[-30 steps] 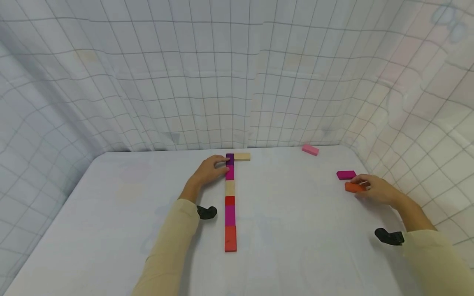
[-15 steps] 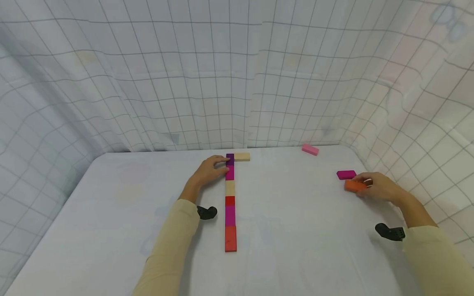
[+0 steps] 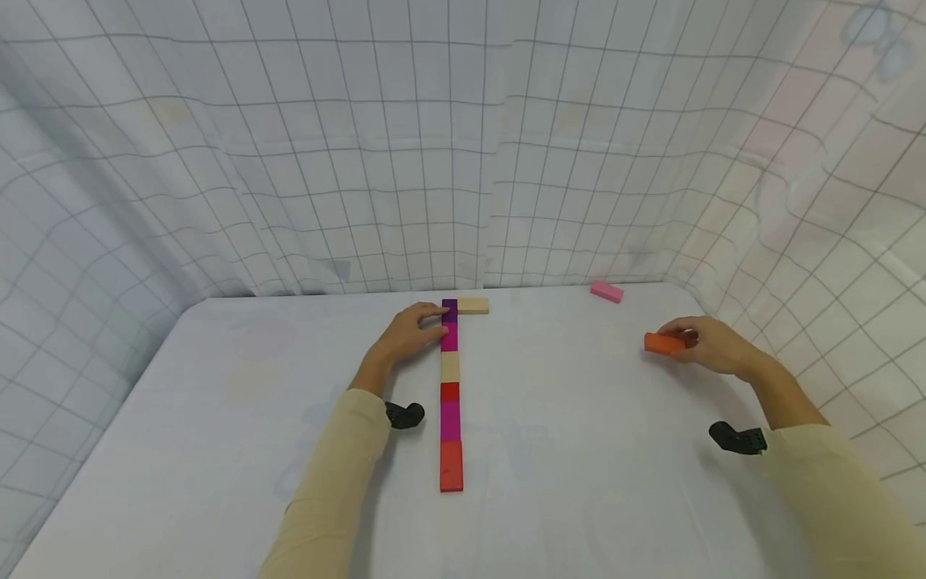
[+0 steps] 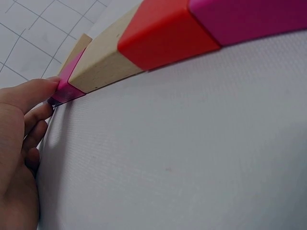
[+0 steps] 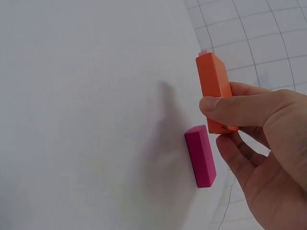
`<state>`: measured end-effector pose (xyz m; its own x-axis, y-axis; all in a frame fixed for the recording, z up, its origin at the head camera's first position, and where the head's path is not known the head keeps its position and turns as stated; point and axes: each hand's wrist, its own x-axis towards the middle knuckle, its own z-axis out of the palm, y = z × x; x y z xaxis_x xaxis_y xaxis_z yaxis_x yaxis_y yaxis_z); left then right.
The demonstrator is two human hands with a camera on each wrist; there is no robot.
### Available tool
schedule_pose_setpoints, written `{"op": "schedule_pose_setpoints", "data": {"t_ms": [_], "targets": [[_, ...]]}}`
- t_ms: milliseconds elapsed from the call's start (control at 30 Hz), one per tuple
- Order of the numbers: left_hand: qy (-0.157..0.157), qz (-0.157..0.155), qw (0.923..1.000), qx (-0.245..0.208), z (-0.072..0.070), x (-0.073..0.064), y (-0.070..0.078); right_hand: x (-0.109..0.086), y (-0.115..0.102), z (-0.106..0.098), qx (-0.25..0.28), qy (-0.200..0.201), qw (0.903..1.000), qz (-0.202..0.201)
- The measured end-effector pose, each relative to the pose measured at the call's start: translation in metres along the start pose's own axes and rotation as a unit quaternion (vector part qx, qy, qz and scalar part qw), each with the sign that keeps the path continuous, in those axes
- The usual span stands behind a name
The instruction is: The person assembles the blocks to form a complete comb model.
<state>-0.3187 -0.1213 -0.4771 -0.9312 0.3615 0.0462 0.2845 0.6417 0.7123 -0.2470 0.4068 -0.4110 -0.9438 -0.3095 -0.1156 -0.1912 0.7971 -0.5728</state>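
My right hand (image 3: 712, 346) pinches an orange wooden block (image 5: 211, 76) between thumb and fingers, lifted over the right side of the table. Below it in the right wrist view lies a loose magenta block (image 5: 199, 155), hidden behind the hand in the head view. At the far end of a straight row of blocks, my left hand (image 3: 409, 331) touches a purple block (image 3: 449, 306) with a fingertip and a magenta block (image 3: 450, 339) with the thumb. Toward me the row runs on through beige (image 3: 450, 367), red (image 3: 449, 392), magenta (image 3: 450, 421) and orange-red (image 3: 451, 466) blocks.
A beige block (image 3: 473, 306) extends rightward from the purple one along the back edge. Farther right lies a pink block (image 3: 607, 291). Gridded white curtains (image 3: 362, 161) stand behind and beside the white table (image 3: 564, 450).
My right hand has picked up the orange block and moved it left and toward the back, over the loose magenta block. My left hand and the row keep still.
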Motion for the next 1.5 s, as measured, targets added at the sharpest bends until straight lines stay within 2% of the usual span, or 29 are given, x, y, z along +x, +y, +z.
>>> {"op": "schedule_pose_setpoints", "data": {"t_ms": [300,633,1100,1367,1500], "targets": [[-0.003,-0.011,0.9999,0.002,0.0,0.0,-0.001,0.029,-0.024,0.022,0.008,0.008,0.9992,-0.037],[-0.002,-0.008,0.9999,-0.008,0.002,0.001,0.0,0.056,-0.051,0.044,0.026,-0.004,0.9983,-0.052],[-0.002,-0.009,0.9997,-0.023,0.004,0.0,0.002,0.083,-0.089,0.064,0.025,-0.009,0.9945,-0.101],[0.008,-0.004,0.9998,-0.017,0.001,-0.001,0.0,0.104,-0.116,0.086,0.021,-0.001,0.9958,-0.089],[0.005,-0.003,0.9998,-0.016,0.0,-0.001,-0.001,0.114,-0.129,0.096,0.03,0.006,0.9941,-0.104]]}}
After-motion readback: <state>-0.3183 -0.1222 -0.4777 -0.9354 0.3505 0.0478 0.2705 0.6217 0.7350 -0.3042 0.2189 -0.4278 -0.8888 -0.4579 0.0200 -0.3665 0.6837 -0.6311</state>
